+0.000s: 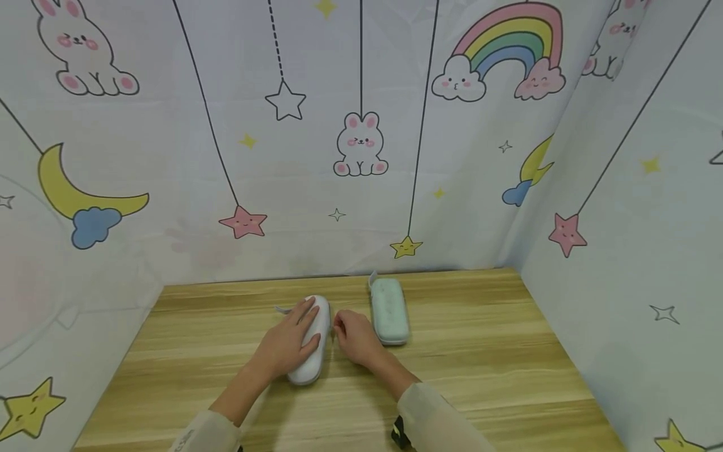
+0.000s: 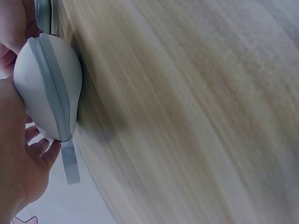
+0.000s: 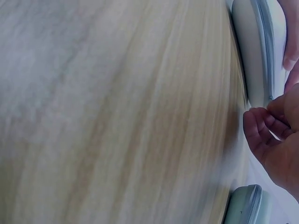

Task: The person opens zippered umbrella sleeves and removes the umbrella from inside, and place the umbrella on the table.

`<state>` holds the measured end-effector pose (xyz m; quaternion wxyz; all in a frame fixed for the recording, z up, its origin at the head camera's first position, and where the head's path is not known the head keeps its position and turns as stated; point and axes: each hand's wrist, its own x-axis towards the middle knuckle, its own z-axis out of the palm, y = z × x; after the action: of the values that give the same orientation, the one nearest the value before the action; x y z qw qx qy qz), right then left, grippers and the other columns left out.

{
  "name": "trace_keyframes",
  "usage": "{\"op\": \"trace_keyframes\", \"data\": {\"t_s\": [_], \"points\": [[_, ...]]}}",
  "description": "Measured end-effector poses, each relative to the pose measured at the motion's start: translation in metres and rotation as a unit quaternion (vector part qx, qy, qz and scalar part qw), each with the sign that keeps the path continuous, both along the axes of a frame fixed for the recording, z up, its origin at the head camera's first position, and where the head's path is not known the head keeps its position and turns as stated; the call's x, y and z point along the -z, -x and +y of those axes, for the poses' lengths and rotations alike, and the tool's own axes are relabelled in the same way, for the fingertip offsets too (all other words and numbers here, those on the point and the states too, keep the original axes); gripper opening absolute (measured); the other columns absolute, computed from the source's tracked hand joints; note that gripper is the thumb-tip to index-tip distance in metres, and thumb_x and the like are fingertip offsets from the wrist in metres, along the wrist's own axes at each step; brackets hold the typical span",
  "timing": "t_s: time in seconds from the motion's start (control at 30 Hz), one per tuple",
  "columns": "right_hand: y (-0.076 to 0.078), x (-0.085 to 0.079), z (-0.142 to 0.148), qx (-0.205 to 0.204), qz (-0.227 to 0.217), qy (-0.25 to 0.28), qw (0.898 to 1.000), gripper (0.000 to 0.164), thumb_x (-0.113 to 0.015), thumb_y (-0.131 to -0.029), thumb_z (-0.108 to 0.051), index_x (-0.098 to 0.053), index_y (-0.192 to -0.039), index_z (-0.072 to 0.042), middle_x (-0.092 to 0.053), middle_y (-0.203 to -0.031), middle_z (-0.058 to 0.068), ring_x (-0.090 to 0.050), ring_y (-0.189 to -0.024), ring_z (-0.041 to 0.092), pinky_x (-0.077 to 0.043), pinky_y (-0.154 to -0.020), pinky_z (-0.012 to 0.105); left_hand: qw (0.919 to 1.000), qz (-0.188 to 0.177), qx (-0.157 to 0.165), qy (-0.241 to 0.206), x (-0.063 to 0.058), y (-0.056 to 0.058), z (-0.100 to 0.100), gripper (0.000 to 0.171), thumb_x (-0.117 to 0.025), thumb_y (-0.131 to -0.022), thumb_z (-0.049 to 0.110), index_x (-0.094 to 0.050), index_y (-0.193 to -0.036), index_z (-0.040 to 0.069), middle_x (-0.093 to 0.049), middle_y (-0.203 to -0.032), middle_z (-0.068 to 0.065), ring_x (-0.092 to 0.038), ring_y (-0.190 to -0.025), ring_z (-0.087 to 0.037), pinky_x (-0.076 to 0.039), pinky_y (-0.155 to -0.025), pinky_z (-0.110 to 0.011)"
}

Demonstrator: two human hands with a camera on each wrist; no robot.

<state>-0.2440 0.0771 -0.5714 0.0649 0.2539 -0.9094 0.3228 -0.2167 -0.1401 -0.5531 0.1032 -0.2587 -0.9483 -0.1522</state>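
Note:
A white zippered case (image 1: 309,370) with a grey zipper band (image 2: 55,86) lies lengthwise on the wooden table. My left hand (image 1: 287,342) lies over it, holding it from above with thumb and fingers spread around its body. A grey strap loop (image 2: 70,162) sticks out at the case's far end, beside the left fingertips. At the case's right side, my right hand (image 1: 357,339) has its fingers curled, pinching at the zipper's end; the zipper pull (image 3: 270,98) is mostly hidden by thumb and fingertip. To the right of that hand lies a mint green case (image 1: 390,311).
The wood-grain table (image 1: 480,376) meets a white cloth backdrop (image 1: 316,251) printed with rabbits, stars and a rainbow. More cloth hangs on the left and right sides. The green case has a small strap loop (image 1: 372,279) at its far end.

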Motion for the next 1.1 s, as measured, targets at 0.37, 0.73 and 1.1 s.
{"op": "trace_keyframes", "data": {"t_s": [0.37, 0.73, 1.1], "points": [[-0.0002, 0.0010, 0.0032, -0.008, -0.001, 0.015, 1.000, 0.011, -0.071, -0.100, -0.005, -0.065, -0.093, -0.011, -0.062, -0.083, -0.004, -0.055, -0.071, 0.007, -0.050, -0.065, 0.023, 1.0000, 0.004, 0.000, -0.006, 0.0006, -0.0008, 0.0015, 0.063, -0.064, -0.104, 0.034, -0.051, -0.156, 0.000, -0.040, -0.166, -0.019, -0.042, -0.150, -0.038, -0.052, -0.104, -0.057], [0.0007, 0.0042, 0.0038, 0.000, -0.004, 0.038, 0.999, 0.009, -0.070, -0.101, -0.007, -0.067, -0.094, -0.012, -0.063, -0.082, -0.006, -0.056, -0.071, 0.005, -0.050, -0.065, 0.022, 0.9999, 0.011, -0.002, -0.007, 0.0036, -0.0003, 0.0008, 0.063, -0.063, -0.104, 0.036, -0.051, -0.156, 0.002, -0.040, -0.166, -0.017, -0.044, -0.149, -0.037, -0.057, -0.096, -0.057], [0.0003, 0.0042, 0.0032, -0.002, -0.002, 0.039, 0.999, 0.009, -0.069, -0.102, -0.009, -0.067, -0.095, -0.013, -0.061, -0.082, -0.007, -0.055, -0.071, 0.005, -0.049, -0.066, 0.022, 0.9999, 0.006, -0.004, -0.011, 0.0067, 0.0010, 0.0000, 0.064, -0.063, -0.105, 0.037, -0.049, -0.157, 0.003, -0.038, -0.168, -0.016, -0.041, -0.151, -0.035, -0.057, -0.095, -0.056]]}}
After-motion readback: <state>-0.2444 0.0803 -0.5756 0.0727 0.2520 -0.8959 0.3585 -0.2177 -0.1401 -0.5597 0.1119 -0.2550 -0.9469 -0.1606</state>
